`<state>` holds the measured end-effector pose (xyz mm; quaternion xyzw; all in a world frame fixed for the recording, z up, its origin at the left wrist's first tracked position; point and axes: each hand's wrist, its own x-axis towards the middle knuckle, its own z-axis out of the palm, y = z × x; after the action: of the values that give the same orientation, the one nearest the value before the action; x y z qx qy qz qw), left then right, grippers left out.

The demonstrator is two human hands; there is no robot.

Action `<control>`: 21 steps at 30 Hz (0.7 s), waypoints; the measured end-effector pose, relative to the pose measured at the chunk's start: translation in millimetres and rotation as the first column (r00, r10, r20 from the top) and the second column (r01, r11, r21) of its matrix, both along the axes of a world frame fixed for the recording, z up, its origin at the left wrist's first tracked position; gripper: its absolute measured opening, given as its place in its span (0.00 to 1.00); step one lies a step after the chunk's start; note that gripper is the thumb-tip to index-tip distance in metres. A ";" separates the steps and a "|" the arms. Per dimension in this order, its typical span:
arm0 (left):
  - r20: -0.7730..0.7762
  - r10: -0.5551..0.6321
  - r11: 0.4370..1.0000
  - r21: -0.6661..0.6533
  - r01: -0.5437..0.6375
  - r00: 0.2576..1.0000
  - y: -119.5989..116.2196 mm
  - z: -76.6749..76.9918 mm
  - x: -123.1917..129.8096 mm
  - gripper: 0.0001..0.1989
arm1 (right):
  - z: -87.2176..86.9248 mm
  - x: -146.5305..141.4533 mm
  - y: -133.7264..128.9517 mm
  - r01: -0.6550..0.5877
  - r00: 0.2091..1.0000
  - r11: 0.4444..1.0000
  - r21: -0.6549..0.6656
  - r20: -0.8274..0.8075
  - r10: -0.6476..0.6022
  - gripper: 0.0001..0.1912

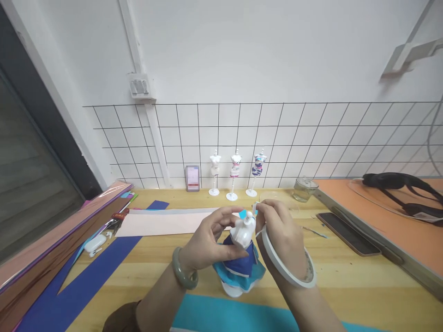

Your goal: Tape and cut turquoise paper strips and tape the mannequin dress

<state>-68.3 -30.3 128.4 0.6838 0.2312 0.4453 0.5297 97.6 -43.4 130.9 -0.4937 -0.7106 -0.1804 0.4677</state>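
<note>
My left hand (212, 240) is wrapped round the white torso of a small dress-form mannequin (242, 233), which leans in my grip. It wears a dark blue skirt (242, 263) over a turquoise ruffled layer (224, 275), and its white base shows underneath. Beside the mannequin's neck, my right hand (282, 226) pinches a short white strip (255, 208) that looks like tape. A roll of white tape (275, 260) hangs round my right wrist. Near the left fingertips is a small turquoise piece (242, 214); what it is attached to is unclear.
Three small mannequins (235, 170) and a phone-like screen (193, 179) stand by the wall. Pale pink sheets (159, 222), blue paper (93, 281) and an earbud case (96, 243) lie left. Turquoise material (228, 313) lies in front; a dark phone (348, 234) and glass jar (303, 190) right.
</note>
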 end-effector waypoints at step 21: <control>0.268 -0.260 0.954 -0.076 0.290 0.928 10.0 -11.8 3.8 0.33 | 6.7 5.6 -1.0 -0.223 0.975 0.899 -0.377 -0.080 0.208 0.10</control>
<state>-64.5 -20.3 116.6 0.6152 0.0882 0.4365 0.6506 103.2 -44.5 137.6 -0.4974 -0.7733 0.0243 0.3924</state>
